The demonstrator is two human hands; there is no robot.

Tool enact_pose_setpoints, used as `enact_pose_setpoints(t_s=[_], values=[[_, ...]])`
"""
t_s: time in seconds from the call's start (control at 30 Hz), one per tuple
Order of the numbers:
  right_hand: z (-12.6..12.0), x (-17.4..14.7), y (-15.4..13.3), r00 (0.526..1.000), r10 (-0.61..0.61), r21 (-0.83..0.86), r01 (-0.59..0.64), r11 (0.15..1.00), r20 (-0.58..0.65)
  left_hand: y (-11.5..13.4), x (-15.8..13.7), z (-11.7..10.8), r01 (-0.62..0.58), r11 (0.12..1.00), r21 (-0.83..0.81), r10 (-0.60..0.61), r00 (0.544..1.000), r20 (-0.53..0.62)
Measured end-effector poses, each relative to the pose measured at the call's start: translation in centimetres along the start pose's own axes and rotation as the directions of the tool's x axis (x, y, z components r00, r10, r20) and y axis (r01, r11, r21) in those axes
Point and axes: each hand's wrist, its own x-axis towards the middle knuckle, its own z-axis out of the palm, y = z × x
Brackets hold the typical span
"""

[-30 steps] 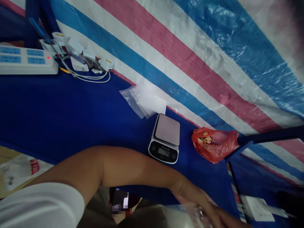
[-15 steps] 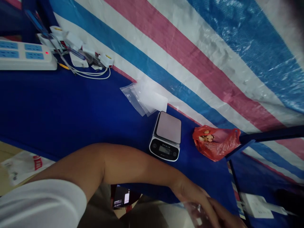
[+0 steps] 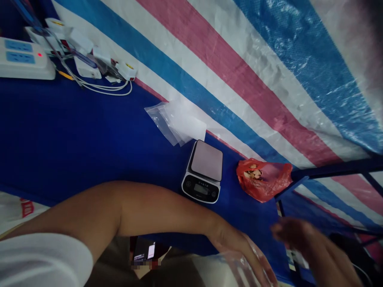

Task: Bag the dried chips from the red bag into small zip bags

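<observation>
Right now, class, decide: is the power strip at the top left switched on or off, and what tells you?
On. The power strip shows a small red indicator light glowing on its white top face, beside the blue sockets.

Low in the frame, the left hand rests on a clear bag; the blurred right hand hovers beside it, scale at centre.

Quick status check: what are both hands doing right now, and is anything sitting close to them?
Left hand flat on a clear plastic bag. Right hand blurred, raised beside it, seems empty. Scale and red bag on the table beyond.
</observation>
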Motion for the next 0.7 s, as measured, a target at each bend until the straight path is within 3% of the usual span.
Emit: enact_pose_setpoints(t_s=[0.07, 0.17, 0.23, 0.3, 0.53, 0.7], values=[[-0.3, 4.6, -0.9, 0.978, -0.142, -0.145, 0.12, 0.982, -0.151, 1.0, -0.7, 0.9, 0.06, 0.998, -0.034, -0.062, 0.997, -0.038], [1.5, 11.8, -3.0, 0.949, -0.311, -0.603, 0.22, 0.767, -0.05, 1.6, -1.3, 1.6, 0.088, 0.994, -0.067, -0.093, 0.993, -0.076], [3.2, 15.6, -3.8, 0.977, -0.195, -0.797, 0.186, 0.574, 0.088, 1.7, -1.3, 1.5, 0.101, 0.99, -0.094, -0.109, 0.99, -0.084], [4.7, 18.0, -3.7, 0.989, -0.069, -0.855, 0.149, 0.498, 0.132, 1.7, -1.1, 1.2, 0.112, 0.986, -0.121, -0.123, 0.989, -0.084], [7.3, 19.5, -0.6, 0.998, -0.057, -0.785, 0.015, 0.619, -0.026, 1.6, -0.4, -0.1, 0.114, 0.983, -0.145, -0.123, 0.991, -0.055], [7.0, 19.6, -0.1, 0.994, -0.107, -0.755, 0.067, 0.652, -0.005, 1.5, -0.7, 0.0, 0.129, 0.98, -0.154, -0.142, 0.987, -0.078]])
